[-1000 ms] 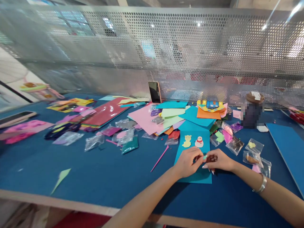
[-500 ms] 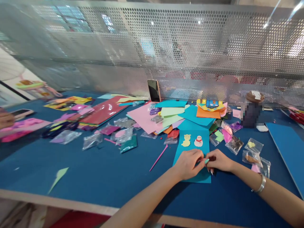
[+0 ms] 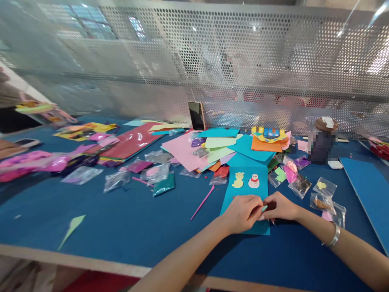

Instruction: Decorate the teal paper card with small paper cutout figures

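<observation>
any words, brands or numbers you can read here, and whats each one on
No text is readable.
Cup: pixelated, unreadable.
Yellow-and-blue cutout: details too small.
Upright phone: dark screen, none legible.
Blue card: no writing on its visible part.

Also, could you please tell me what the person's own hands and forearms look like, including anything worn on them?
The left hand and right hand are both ungloved, and no sleeves show on the forearms. A shiny silver-coloured bracelet circles the right wrist. The left thumb has a pale mint-green nail; the other nails are too small to describe surely.
</observation>
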Demonstrator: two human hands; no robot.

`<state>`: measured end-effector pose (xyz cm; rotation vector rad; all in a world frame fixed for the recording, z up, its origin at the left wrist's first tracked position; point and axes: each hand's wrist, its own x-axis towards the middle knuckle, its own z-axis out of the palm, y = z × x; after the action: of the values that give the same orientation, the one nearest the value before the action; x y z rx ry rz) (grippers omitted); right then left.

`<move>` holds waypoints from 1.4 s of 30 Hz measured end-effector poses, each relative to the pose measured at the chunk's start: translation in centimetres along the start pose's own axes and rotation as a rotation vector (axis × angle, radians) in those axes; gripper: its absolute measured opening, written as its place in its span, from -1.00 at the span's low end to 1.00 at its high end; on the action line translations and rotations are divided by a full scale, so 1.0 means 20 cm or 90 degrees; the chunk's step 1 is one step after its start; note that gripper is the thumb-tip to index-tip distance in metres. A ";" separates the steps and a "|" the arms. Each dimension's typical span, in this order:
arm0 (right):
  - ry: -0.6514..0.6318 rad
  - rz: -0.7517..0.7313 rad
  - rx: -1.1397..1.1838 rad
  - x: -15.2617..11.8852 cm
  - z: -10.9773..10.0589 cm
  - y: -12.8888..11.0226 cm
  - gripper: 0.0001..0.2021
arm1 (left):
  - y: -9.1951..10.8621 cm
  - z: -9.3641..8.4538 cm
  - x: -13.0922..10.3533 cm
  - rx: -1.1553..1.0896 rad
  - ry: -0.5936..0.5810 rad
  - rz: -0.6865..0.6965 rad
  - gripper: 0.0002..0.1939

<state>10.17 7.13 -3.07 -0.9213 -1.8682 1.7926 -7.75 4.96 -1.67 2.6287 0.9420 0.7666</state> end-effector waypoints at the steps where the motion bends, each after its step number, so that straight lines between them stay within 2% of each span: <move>1: -0.001 -0.003 0.001 0.00 0.00 0.00 -0.74 | 0.00 0.00 0.00 0.004 -0.006 0.002 -0.86; 6: 0.002 0.021 0.010 0.01 0.01 0.01 -0.75 | 0.00 -0.01 0.00 0.053 -0.035 0.008 -0.82; 10: 0.004 0.010 -0.008 0.01 0.01 0.01 -0.73 | 0.00 -0.02 -0.01 0.014 -0.049 0.010 -0.81; 14: -0.006 0.002 -0.001 0.01 0.01 0.02 -0.73 | 0.00 -0.03 -0.01 -0.006 -0.023 0.029 -0.82; 18: 0.003 0.005 0.007 0.01 0.01 0.02 -0.73 | -0.01 -0.04 -0.02 0.032 -0.004 0.007 -0.80; 23: -0.002 0.004 0.007 0.01 0.02 0.02 -0.70 | -0.01 -0.04 -0.02 0.067 -0.045 0.029 -0.88; 27: 0.000 0.007 0.010 0.01 0.02 0.02 -0.70 | -0.02 -0.03 -0.03 0.084 -0.042 0.042 -0.86; 34: -0.014 0.039 0.027 0.02 0.01 0.03 -0.65 | -0.03 0.00 -0.03 0.085 -0.049 0.015 -0.85; 42: -0.041 0.023 0.037 0.01 0.00 0.04 -0.71 | -0.02 0.01 -0.03 0.112 -0.102 -0.002 -0.87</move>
<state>10.14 7.24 -3.86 -0.8916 -1.8386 1.9097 -8.32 4.81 -2.19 2.7877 1.0093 0.4817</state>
